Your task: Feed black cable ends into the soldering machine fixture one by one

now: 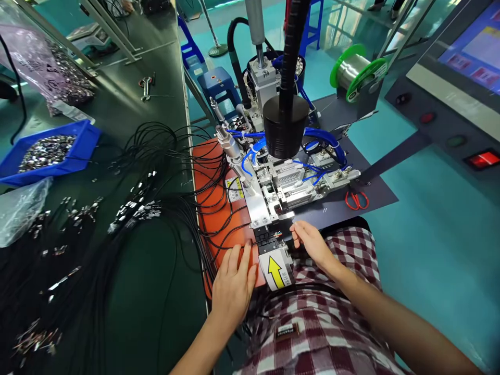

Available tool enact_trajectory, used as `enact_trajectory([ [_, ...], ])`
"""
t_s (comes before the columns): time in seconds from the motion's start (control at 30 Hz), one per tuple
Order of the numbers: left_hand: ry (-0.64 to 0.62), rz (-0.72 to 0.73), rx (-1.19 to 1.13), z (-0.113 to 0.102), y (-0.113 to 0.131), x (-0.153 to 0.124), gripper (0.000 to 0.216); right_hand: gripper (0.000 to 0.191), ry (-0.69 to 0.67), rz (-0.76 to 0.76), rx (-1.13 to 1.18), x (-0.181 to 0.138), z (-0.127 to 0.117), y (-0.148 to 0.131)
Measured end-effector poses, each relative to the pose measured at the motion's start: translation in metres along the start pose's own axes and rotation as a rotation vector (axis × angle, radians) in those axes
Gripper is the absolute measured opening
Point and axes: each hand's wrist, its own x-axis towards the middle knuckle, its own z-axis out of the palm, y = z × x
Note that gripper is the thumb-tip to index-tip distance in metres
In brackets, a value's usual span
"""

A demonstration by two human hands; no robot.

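My left hand (pixel 233 286) lies with its fingers stretched on the orange mat (pixel 211 213). Its fingertips touch a black cable (pixel 255 242) that leads into the black fixture (pixel 266 240) of the metal machine (pixel 289 182). Bare coloured wire ends (pixel 278 234) stick out on the fixture's right side. Just right of them, a small gap away, is my right hand (pixel 312 244), its fingers curled together; whether anything tiny is between them is hidden. Below the fixture sits a white label with a yellow arrow (pixel 275 271).
Bundled black cables (pixel 182 208) with metal connectors (pixel 135 208) spread over the dark table. Left stands a blue tray (pixel 84 151) of small metal parts. Red scissors (pixel 357 200) lie right of the machine. A green wire spool (pixel 357 73) and control panel (pixel 449 125) stand beyond; a black nozzle (pixel 285 127) hangs overhead.
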Motion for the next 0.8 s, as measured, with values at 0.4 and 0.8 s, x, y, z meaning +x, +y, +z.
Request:
enact_trajectory([
  [0.4,-0.126,0.013,-0.304,-0.017,-0.044,0.072,0.040,0.032,0.039,-0.008,0.010,-0.008,-0.007,-0.003],
  [0.8,-0.460,0.485,-0.184,-0.068,-0.074,0.014,0.020,0.025,0.020,-0.062,-0.129,-0.046,-0.018,-0.051],
])
